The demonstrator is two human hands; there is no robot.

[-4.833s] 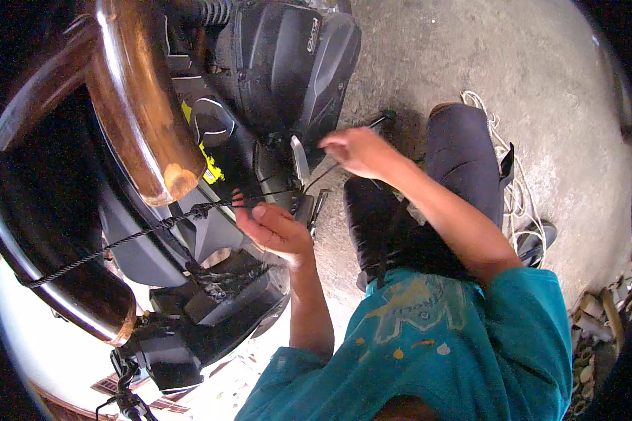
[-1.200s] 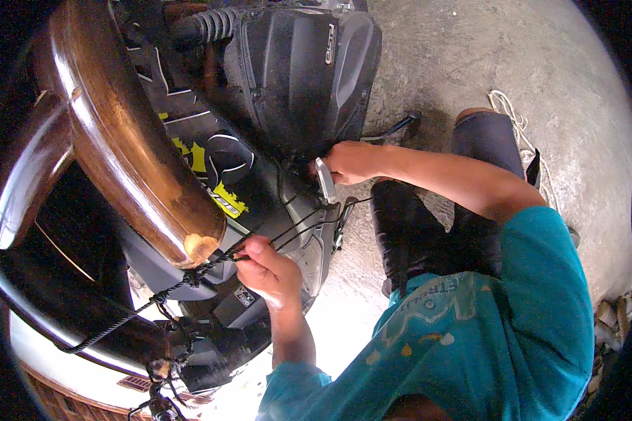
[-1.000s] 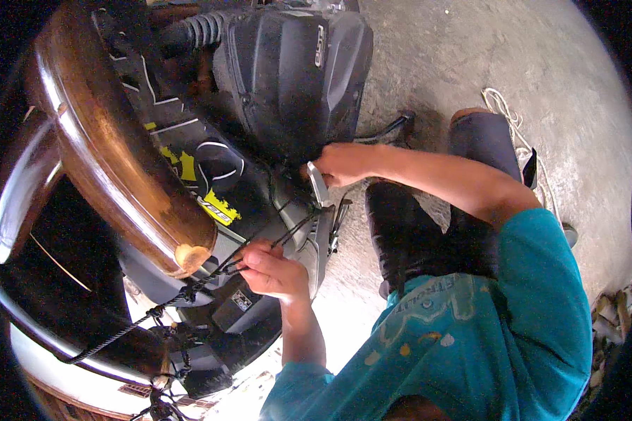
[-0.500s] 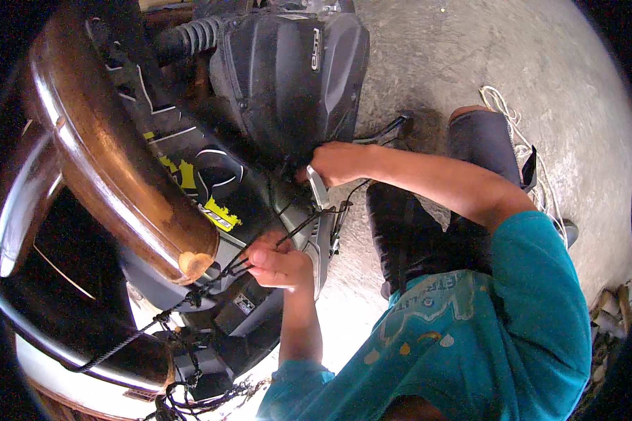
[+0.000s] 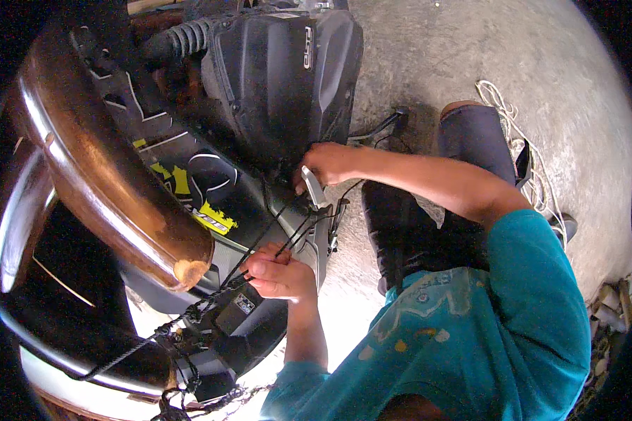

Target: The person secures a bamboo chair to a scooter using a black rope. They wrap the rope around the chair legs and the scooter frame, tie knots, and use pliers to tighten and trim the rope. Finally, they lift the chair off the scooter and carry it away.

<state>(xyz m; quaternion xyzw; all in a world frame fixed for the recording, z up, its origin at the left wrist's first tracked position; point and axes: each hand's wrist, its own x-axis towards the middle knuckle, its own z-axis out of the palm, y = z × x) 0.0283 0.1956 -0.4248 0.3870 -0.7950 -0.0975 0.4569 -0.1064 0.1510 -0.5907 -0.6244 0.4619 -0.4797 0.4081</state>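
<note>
Strands of thin black rope (image 5: pixel 240 286) run taut from the knots by the polished brown curved wood (image 5: pixel 130 196) toward a scooter's side. My left hand (image 5: pixel 279 275) is closed around these strands, just right of the wood's cut end. Higher up, my right hand (image 5: pixel 328 163) reaches behind a silver folding footrest (image 5: pixel 312 184). Its fingers are curled and partly hidden there, and one strand leads up to its fingertips. The rope also passes near the footrest's base. Dark scooter panels (image 5: pixel 242 333) with yellow-green graphics lie under the rope.
A ribbed black hose (image 5: pixel 189 38) and a black engine-side cover (image 5: pixel 274 77) are at the top. The side stand (image 5: pixel 383 128) juts over the concrete floor (image 5: pixel 428 63). Pale rope (image 5: pixel 530 151) lies beyond my bent leg. More tangled black rope (image 5: pixel 211 401) hangs at the bottom.
My left hand has shifted slightly right and down with the strands. My right hand's fingertips now show lower beside the footrest, and a strand stretches straighter toward them. The view has shifted slightly.
</note>
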